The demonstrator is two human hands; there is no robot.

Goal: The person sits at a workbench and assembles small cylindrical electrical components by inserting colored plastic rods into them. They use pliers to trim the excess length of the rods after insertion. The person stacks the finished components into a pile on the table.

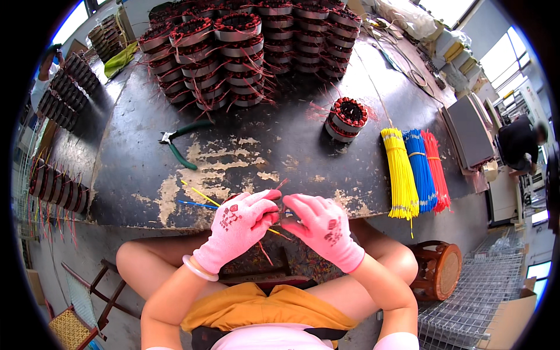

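Observation:
Both my hands wear pink gloves and meet over the near edge of the table. My left hand [238, 224] is closed, thumb against fingers, on thin wires. A yellow wire [199, 191] and a blue wire [197, 205] stick out from beneath it, and the yellow one reappears on the other side. Facing it, my right hand [322, 226] has curled fingers, their tips close to the left fingertips; what they pinch is too fine to make out. Between the hands rises a thin reddish wire end [283, 183]. A dark red part behind my left hand is mostly hidden.
Green-handled pliers [182, 140] lie left of centre. A single wound motor stator stack [346, 119] stands right, near yellow [400, 174], blue [420, 170] and red wire bundles [435, 169]. Tall stator stacks [216, 61] fill the back. A wooden stool [437, 270] is at my right.

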